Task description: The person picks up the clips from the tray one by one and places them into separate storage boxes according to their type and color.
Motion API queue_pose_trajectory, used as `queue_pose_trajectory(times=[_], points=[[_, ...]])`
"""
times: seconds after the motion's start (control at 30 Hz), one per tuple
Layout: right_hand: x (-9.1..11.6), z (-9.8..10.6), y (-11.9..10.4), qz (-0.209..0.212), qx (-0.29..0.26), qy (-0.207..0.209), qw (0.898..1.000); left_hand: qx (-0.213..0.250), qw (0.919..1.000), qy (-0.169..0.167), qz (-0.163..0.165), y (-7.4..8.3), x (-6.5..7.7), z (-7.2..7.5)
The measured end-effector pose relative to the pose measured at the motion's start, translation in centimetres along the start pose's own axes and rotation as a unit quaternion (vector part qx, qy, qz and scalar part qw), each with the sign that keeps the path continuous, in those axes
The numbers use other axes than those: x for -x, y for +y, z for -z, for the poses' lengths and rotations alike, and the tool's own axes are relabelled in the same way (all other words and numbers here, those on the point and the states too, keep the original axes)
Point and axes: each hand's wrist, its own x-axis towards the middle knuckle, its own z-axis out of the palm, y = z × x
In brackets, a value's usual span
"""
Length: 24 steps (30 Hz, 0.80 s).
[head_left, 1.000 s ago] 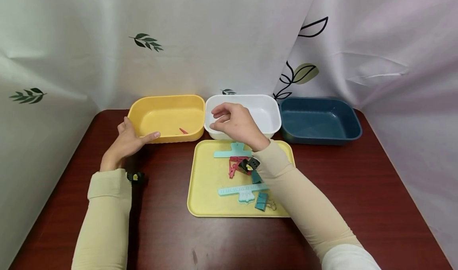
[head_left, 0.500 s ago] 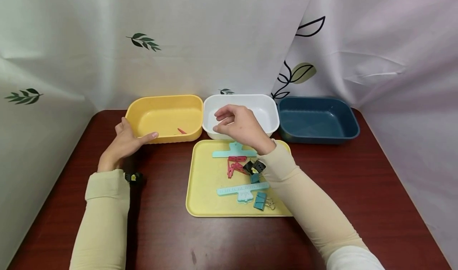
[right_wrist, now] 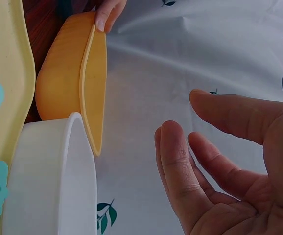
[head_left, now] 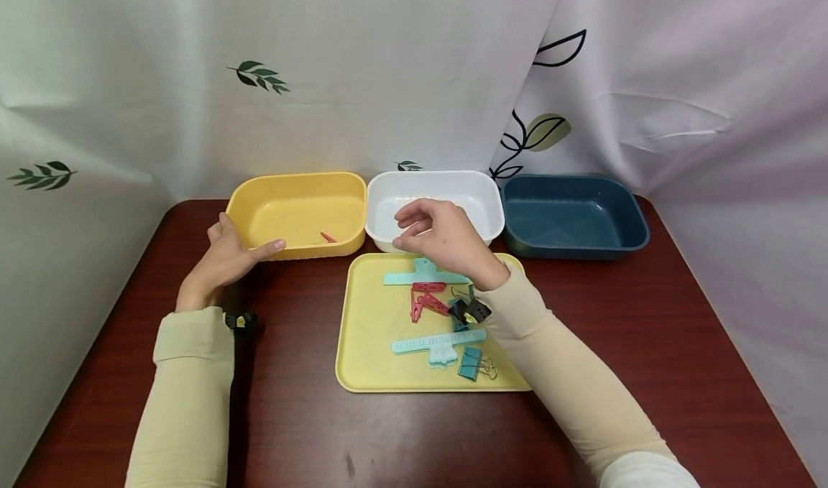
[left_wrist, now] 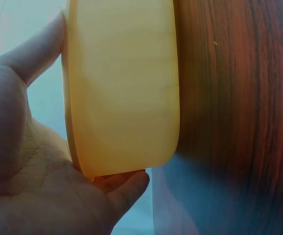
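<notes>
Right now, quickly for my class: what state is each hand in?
Left hand: holding the yellow bin at its left end.
Right hand: open, holding nothing.

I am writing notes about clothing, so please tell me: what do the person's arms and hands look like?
The left hand and right hand wear no gloves. The left sleeve is cream, the right sleeve beige; white cloth shows further up the right one. A small black device with a yellow mark sits beside each sleeve's end.

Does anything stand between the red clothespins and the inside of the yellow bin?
Yes: the tray's rim, then the yellow bin's near wall. The left hand holds its left end, off that line.
</notes>
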Motion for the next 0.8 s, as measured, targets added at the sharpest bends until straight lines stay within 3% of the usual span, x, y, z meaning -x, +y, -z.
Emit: queue_pose_trajectory(times=[0.8], points=[[2.1,0.1,1.1,-0.013,0.014,-0.016,1.0,0.007,0.9999,-0.008,0.012,0.1,0.1,0.1]])
